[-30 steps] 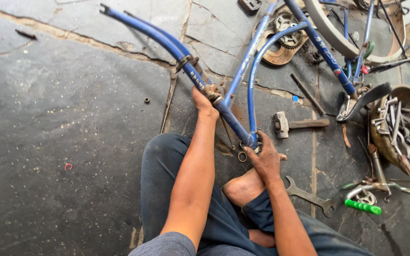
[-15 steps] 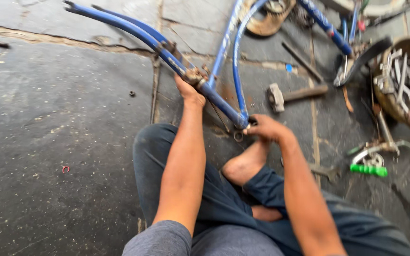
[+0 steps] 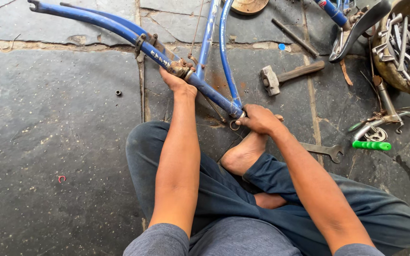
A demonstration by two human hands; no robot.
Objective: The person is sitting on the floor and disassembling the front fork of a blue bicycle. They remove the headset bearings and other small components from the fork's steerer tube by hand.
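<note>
Hands at both ends of one short tube: a person sits cross-legged on a grey stone floor (image 3: 48,118) with a stripped blue bicycle frame (image 3: 119,29) lying across it in front of the knees. The left hand (image 3: 179,81) is clenched around the rusty bracket shell (image 3: 182,70) where the tubes meet; the right hand (image 3: 260,118) grips the lower end of the short tube (image 3: 214,97), fingers closed over a joint with a small metal ring (image 3: 234,125) just beneath. That tube's long axis runs diagonally, from upper left at the left hand down to lower right at the right hand, which sits nearer the body, just above a bare foot (image 3: 243,154). Two longer tubes run from the joint towards the floor's far edge.

A hammer (image 3: 288,76) lies just beyond the right hand. A flat spanner (image 3: 326,150) rests near the right forearm. Towards the right edge lie a green-gripped handlebar (image 3: 371,144) and a bowl of loose parts (image 3: 404,42).
</note>
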